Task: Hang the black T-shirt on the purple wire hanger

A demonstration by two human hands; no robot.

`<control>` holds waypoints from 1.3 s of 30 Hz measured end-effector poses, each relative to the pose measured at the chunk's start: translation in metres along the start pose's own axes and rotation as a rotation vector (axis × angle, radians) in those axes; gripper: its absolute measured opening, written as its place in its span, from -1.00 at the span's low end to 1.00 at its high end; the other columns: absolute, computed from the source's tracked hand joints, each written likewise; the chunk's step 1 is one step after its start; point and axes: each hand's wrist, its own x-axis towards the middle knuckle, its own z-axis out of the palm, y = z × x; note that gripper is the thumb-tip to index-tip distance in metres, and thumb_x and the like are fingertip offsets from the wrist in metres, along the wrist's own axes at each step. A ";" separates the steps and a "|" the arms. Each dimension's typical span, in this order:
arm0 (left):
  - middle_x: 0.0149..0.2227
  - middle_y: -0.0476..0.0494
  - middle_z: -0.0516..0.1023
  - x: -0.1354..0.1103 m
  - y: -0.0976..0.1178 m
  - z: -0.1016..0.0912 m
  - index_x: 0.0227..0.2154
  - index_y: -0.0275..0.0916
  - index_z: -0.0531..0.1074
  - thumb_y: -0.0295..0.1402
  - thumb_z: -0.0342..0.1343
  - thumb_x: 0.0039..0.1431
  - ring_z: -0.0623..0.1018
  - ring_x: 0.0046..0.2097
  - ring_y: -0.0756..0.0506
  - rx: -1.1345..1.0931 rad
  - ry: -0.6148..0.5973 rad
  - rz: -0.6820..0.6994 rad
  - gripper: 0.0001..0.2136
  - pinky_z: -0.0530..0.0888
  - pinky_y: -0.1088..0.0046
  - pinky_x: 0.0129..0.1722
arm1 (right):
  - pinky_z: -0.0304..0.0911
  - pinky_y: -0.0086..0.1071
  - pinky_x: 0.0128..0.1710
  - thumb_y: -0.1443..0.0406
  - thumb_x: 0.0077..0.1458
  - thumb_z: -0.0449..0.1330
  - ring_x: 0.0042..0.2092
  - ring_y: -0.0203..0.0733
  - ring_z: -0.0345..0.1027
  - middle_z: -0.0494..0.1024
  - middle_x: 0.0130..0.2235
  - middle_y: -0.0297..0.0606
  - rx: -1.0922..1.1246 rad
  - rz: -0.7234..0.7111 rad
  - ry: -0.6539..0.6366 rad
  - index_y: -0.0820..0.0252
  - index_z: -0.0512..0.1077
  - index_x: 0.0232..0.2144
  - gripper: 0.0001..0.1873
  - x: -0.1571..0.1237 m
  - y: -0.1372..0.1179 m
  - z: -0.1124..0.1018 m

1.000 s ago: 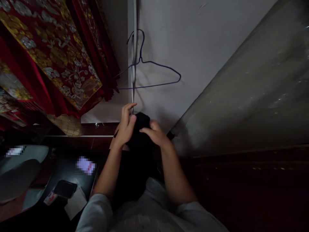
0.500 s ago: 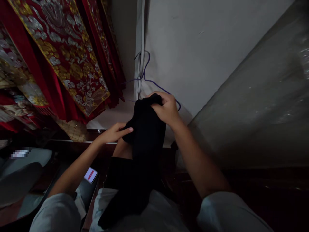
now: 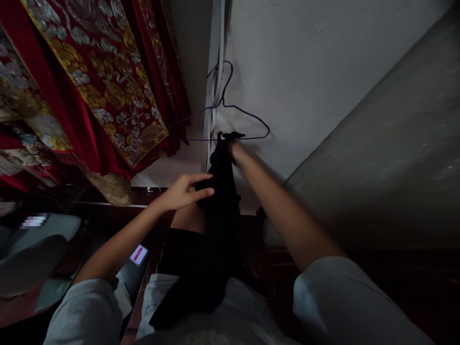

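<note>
A black cloth garment (image 3: 223,191) hangs in front of me and runs down over my lap; its kind cannot be made out. My left hand (image 3: 187,191) touches its left side, with thumb and forefinger stretched out and apart. At the garment's upper end is my right hand (image 3: 235,151), blurred, its fingers hidden behind the dark fabric. A thin purple wire hanger (image 3: 247,112) hangs against the wall, its bottom bar level with the garment's top edge. Whether the fabric passes over that bar cannot be made out.
Red embroidered hangings (image 3: 118,91) with gold and silver patterns fill the upper left. A pale strap or cable (image 3: 222,43) runs down the wall (image 3: 305,72). Grey plastic sheeting (image 3: 388,158) covers the right. At lower left, a lit phone (image 3: 139,255) lies near a seated person's legs (image 3: 36,258).
My right hand has gone from gripping the garment's top edge in plain view to behind the fabric. The garment's upper part has narrowed and risen to the hanger's bar. My left thumb and forefinger have spread.
</note>
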 end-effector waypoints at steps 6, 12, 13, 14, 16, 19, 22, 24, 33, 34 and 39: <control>-0.07 -0.20 0.67 -0.015 -0.027 -0.005 0.02 -0.25 0.55 -0.27 0.11 0.37 0.65 -0.07 -0.17 0.233 -0.274 -0.039 -0.72 0.53 0.32 -0.05 | -0.06 -0.39 -0.47 0.40 0.09 0.11 -0.52 -0.33 -0.03 0.08 -0.63 -0.47 -0.136 0.186 0.186 0.11 0.17 -0.67 -0.66 -0.020 -0.001 -0.052; -0.27 -0.24 0.65 -0.020 -0.072 -0.042 -0.32 -0.27 0.53 -0.34 0.06 0.37 0.65 -0.17 -0.23 0.703 -0.088 -0.272 -0.80 0.47 -0.05 0.14 | -0.14 -0.41 -0.53 0.31 -0.02 0.23 -0.54 -0.35 0.00 0.10 -0.65 -0.44 -0.336 0.117 0.183 0.15 0.18 -0.73 -0.63 -0.034 -0.025 -0.113; -0.18 -0.29 0.65 -0.016 -0.074 -0.047 -0.32 -0.27 0.52 -0.37 0.05 0.37 0.64 -0.08 -0.27 0.748 -0.034 -0.278 -0.81 0.39 -0.17 0.22 | -0.14 -0.42 -0.54 0.30 -0.03 0.24 -0.54 -0.35 0.00 0.10 -0.65 -0.43 -0.339 0.110 0.174 0.15 0.18 -0.74 -0.63 -0.036 -0.027 -0.117; -0.05 -0.33 0.63 -0.011 -0.074 -0.051 -0.30 -0.27 0.50 -0.40 0.03 0.36 0.61 0.03 -0.30 0.775 0.023 -0.266 -0.83 0.28 -0.26 0.29 | -0.16 -0.42 -0.55 0.29 -0.03 0.24 -0.54 -0.36 0.00 0.09 -0.65 -0.44 -0.342 0.104 0.174 0.15 0.17 -0.74 -0.62 -0.039 -0.029 -0.119; 0.17 -0.39 0.51 -0.001 -0.067 -0.057 -0.27 -0.28 0.48 -0.45 0.01 0.34 0.51 0.21 -0.32 0.781 0.166 -0.191 -0.86 0.13 -0.26 0.39 | -0.17 -0.42 -0.54 0.28 -0.02 0.23 -0.54 -0.37 -0.02 0.06 -0.65 -0.44 -0.348 0.093 0.195 0.14 0.13 -0.75 -0.59 -0.043 -0.029 -0.118; 0.27 -0.37 0.42 0.018 -0.047 -0.057 -0.33 -0.28 0.43 -0.43 0.00 0.33 0.43 0.29 -0.28 0.692 0.367 0.026 -0.86 0.23 -0.04 0.40 | -0.14 -0.40 -0.50 0.29 0.00 0.21 -0.54 -0.37 -0.06 0.03 -0.64 -0.45 -0.364 0.098 0.239 0.12 0.09 -0.74 -0.58 -0.051 -0.024 -0.106; 0.26 -0.35 0.42 0.042 -0.026 -0.050 -0.35 -0.26 0.42 -0.38 0.03 0.32 0.43 0.29 -0.27 0.594 0.414 0.192 -0.87 0.37 0.09 0.31 | -0.02 -0.35 -0.43 0.25 0.06 0.15 -0.50 -0.28 0.07 0.17 -0.60 -0.40 -0.326 0.042 0.233 0.12 0.20 -0.65 -0.70 -0.067 -0.017 -0.084; 0.20 -0.33 0.46 0.062 -0.017 -0.049 -0.30 -0.25 0.44 -0.39 0.07 0.29 0.45 0.26 -0.27 0.573 0.466 0.239 -0.92 0.39 0.10 0.27 | 0.10 -0.32 -0.35 0.19 0.12 0.08 -0.42 -0.19 0.21 0.33 -0.52 -0.33 -0.258 -0.014 0.211 0.11 0.29 -0.53 -0.78 -0.083 -0.015 -0.069; -0.06 -0.22 0.62 0.122 -0.034 -0.093 -0.11 -0.23 0.53 -0.55 0.10 0.13 0.57 0.04 -0.23 0.542 0.380 0.235 -0.72 0.46 0.11 0.17 | 0.27 -0.19 0.14 0.36 0.05 0.13 0.06 -0.09 0.41 0.54 0.02 -0.20 -0.087 -0.279 0.318 0.06 0.42 -0.03 -0.61 -0.105 -0.053 -0.090; -0.07 -0.22 0.61 0.121 -0.035 -0.098 -0.14 -0.23 0.54 -0.54 0.09 0.15 0.56 0.04 -0.24 0.554 0.369 0.232 -0.75 0.45 0.11 0.16 | 0.26 -0.19 0.15 0.39 0.04 0.14 0.09 -0.11 0.40 0.51 0.08 -0.18 -0.045 -0.278 0.437 0.05 0.39 0.04 -0.52 -0.102 -0.058 -0.102; -0.23 -0.11 0.50 0.104 -0.024 -0.124 -0.15 -0.24 0.48 -0.27 0.01 0.41 0.46 0.01 -0.12 0.509 0.346 0.225 -0.81 0.38 0.12 0.20 | 0.37 -0.24 -0.15 0.42 -0.02 0.28 -0.21 -0.13 0.49 0.60 -0.21 -0.19 0.300 0.176 0.444 0.17 0.46 -0.04 -0.57 -0.093 -0.066 -0.158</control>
